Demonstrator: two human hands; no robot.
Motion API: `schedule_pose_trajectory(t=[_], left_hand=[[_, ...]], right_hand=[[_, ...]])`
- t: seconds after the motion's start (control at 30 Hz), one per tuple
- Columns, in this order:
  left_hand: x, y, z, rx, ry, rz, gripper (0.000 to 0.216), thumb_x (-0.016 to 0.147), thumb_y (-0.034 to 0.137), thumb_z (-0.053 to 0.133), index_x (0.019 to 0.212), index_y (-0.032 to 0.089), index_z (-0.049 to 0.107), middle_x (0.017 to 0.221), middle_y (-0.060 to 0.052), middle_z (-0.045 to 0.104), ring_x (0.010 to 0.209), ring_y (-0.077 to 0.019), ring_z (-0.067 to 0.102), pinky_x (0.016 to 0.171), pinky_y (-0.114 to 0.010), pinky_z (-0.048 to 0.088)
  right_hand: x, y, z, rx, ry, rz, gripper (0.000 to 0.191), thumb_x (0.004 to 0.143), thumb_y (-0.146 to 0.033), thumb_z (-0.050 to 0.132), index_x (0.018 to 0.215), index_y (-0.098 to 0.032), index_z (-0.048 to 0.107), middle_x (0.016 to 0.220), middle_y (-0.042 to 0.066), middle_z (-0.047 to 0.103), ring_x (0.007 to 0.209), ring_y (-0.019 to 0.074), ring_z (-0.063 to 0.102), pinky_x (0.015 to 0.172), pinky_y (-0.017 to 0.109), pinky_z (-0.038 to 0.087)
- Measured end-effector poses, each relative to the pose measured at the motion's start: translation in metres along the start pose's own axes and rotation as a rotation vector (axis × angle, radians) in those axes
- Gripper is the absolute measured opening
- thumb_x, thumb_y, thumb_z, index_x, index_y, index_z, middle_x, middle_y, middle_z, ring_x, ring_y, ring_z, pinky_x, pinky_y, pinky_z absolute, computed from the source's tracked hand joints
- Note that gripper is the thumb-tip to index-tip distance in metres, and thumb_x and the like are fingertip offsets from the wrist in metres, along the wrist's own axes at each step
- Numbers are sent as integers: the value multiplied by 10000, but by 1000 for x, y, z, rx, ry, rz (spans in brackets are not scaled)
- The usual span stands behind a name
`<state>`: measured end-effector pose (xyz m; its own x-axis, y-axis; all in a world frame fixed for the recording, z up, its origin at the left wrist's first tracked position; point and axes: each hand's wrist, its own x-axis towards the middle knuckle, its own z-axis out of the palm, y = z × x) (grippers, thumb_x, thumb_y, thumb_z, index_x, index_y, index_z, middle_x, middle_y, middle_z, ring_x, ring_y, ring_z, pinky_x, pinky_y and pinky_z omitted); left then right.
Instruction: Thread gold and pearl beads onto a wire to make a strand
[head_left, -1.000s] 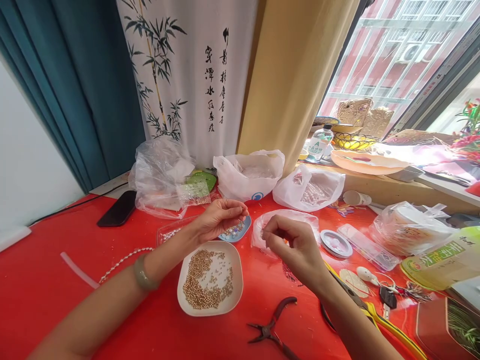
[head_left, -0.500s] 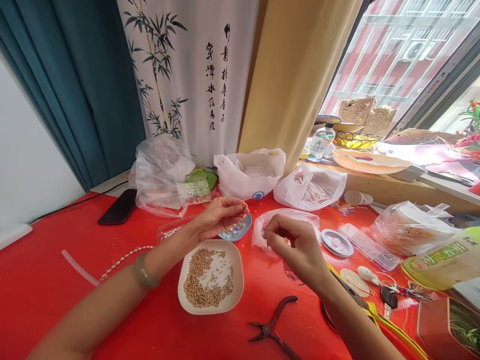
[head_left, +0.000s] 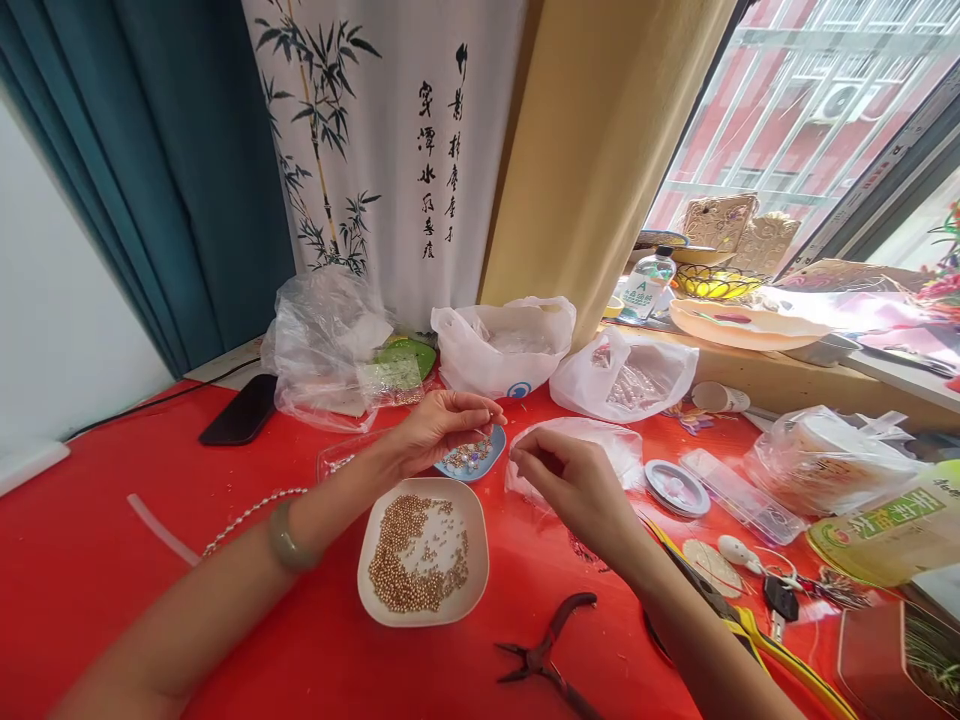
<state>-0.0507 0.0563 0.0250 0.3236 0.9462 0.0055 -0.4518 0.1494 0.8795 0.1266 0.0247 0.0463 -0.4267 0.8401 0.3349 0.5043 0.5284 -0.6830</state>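
My left hand (head_left: 442, 425) hovers above a small blue dish (head_left: 474, 458) of mixed beads, thumb and fingertips pinched on something too small to name. A green bangle (head_left: 286, 539) sits on that wrist. My right hand (head_left: 574, 482) is pinched as well, fingertips pointing left toward the left hand, just in front of a clear plastic bag (head_left: 600, 445). What it holds is too fine to see. Below both hands lies a white square dish (head_left: 424, 552) with several gold beads. A string of pearl beads (head_left: 251, 514) trails left on the red table (head_left: 90, 580).
Dark pliers (head_left: 544, 655) lie near the front edge. Yellow-handled cutters (head_left: 757, 630), keys, a small round tin (head_left: 676, 487) and a clear box sit to the right. Plastic bags (head_left: 504, 345) line the back, with a black phone (head_left: 240, 409) at the left. A cluttered windowsill runs along the right.
My right hand has shifted slightly left and up, closer to the left hand's fingertips. The left hand stays above the blue dish. The camera has tilted a little.
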Motion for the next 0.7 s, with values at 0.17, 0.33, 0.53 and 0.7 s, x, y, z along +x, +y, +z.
schedule_pose_trajectory(t=[0.17,0.33,0.53,0.7], left_hand=[[4,5,-10,293,-37,61,346,608,132,690,950,133,637,962,-87,658,704,-103,604,627,-189,481],[6,21,-33,794,-26,50,194,610,130,640,803,121,662,766,-64,673,656,-127,594,602,-216,461],[-8,22,-29,1488,-444,-209,139,612,100,546,647,160,667,549,-8,620,477,-112,549,451,-171,366],[-19,-6,-8,1780,-433,-147,150,480,-1,534,436,137,573,448,-45,540,468,-173,501,460,-247,329]], right_hand=[[8,23,8,182,-46,150,177,777,-300,488,706,-168,582,570,-10,548,468,104,474,446,222,361],[14,42,14,456,-16,207,199,743,-335,545,732,-147,607,636,10,595,532,104,537,523,224,439],[15,46,15,562,37,236,251,735,-394,550,770,-153,610,678,18,626,552,99,562,535,222,462],[14,49,18,621,88,273,258,730,-404,563,779,-156,615,747,43,651,644,130,610,569,232,478]])
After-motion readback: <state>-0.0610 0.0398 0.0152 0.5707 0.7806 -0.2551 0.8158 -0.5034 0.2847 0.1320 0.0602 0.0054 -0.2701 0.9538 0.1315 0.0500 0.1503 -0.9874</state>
